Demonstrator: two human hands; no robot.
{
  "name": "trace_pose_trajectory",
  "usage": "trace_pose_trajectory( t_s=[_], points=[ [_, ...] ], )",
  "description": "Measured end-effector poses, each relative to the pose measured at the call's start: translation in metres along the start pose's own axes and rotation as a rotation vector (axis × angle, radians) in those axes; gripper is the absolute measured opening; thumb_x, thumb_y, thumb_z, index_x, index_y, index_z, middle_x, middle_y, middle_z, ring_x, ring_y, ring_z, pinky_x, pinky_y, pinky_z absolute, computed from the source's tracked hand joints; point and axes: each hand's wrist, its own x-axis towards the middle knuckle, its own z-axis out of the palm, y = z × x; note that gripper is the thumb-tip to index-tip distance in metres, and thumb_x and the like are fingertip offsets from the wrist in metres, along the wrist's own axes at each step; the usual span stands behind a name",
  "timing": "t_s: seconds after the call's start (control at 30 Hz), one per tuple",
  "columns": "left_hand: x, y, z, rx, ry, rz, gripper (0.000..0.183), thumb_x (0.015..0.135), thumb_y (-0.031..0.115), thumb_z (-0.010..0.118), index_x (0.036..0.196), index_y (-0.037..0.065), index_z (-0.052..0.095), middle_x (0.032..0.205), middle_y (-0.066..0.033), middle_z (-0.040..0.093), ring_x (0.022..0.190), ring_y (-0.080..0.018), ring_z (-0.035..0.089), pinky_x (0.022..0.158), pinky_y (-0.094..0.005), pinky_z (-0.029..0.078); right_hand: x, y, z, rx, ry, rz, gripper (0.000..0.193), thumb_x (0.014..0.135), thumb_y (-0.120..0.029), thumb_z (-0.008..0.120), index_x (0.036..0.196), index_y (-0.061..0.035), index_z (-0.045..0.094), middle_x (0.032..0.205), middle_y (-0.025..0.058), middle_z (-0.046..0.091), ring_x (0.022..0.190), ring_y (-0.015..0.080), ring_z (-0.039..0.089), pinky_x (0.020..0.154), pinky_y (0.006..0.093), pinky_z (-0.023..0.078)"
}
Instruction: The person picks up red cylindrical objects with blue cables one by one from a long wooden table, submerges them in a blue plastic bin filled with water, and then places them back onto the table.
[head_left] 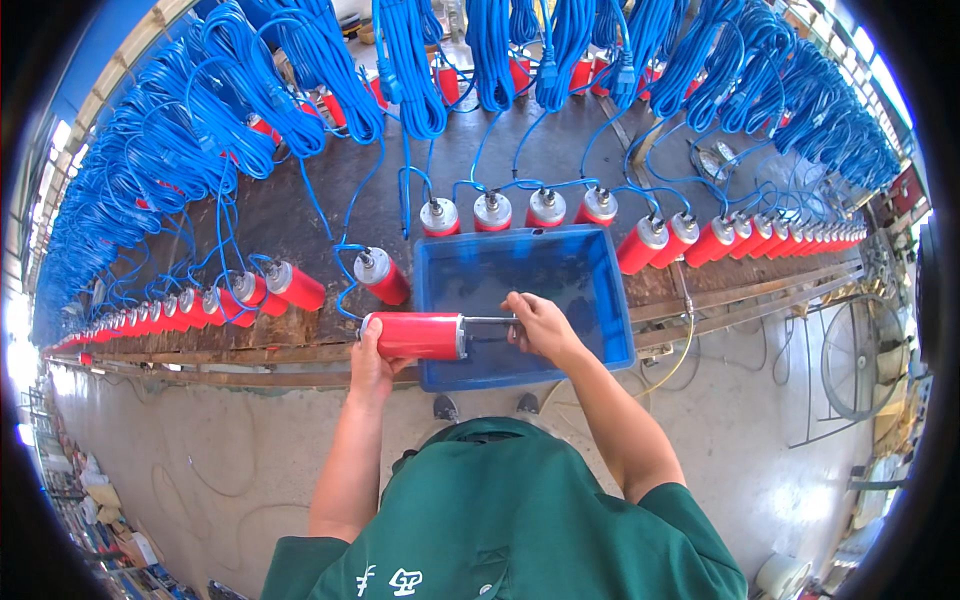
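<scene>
My left hand (pixel 372 366) is wrapped round a red cylinder (pixel 418 335) with silver ends, held level over the near left corner of a blue plastic bin (pixel 622 300). A thin grey metal rod (pixel 490 320) runs from the cylinder's right end to my right hand (pixel 543 328), whose fingers are closed round its outer end. Whether the rod is a tool or part of the cylinder I cannot tell. A blue cable (pixel 347 300) leads toward the cylinder's left end. Just beyond my left hand another red cylinder (pixel 382 277) leans on the bench.
Rows of red cylinders (pixel 297 287) with silver caps and blue cables line the dark bench (pixel 330 170) on both sides. Thick coils of blue cable (pixel 410 70) hang along the back. A yellowish hose (pixel 688 335) drops over the bench's front edge at right.
</scene>
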Motion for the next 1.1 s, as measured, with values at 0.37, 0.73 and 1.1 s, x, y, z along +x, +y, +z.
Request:
trace_pose_trajectory(
  t_s=[0.37,0.73,1.1],
  points=[
    [-0.002,0.001,0.003,-0.001,-0.008,-0.006,0.061,0.1,0.055,0.068,0.129,0.002,0.066,0.118,-0.0162,0.076,0.103,-0.0291,0.078,0.084,-0.0463,0.068,0.002,0.002,-0.006,0.212,-0.127,0.137,0.043,0.107,-0.033,0.068,0.135,0.0003,0.066,0.072,0.0059,0.068,0.073,0.0186,0.07,0.071,0.0341,0.057],
    [-0.002,-0.001,0.007,0.001,0.003,0.005,0.062,0.1,0.055,0.067,0.128,0.001,0.066,0.117,-0.0164,0.076,0.102,-0.029,0.078,0.08,-0.0439,0.069,-0.001,0.012,-0.005,-0.497,0.141,-0.568,0.037,0.104,-0.034,0.071,0.121,-0.0013,0.075,0.1,0.0095,0.074,0.085,0.02,0.07,0.076,0.0341,0.057],
    [0.0,0.003,0.003,-0.007,0.013,-0.031,0.061,0.1,0.054,0.066,0.131,0.001,0.065,0.12,-0.0162,0.076,0.104,-0.0292,0.078,0.083,-0.0458,0.068,-0.034,-0.012,-0.011,-0.805,0.105,-0.746,0.052,0.089,-0.022,0.086,0.135,-0.0088,0.066,0.138,0.0111,0.061,0.122,0.032,0.064,0.1,0.0408,0.058]
  ],
)
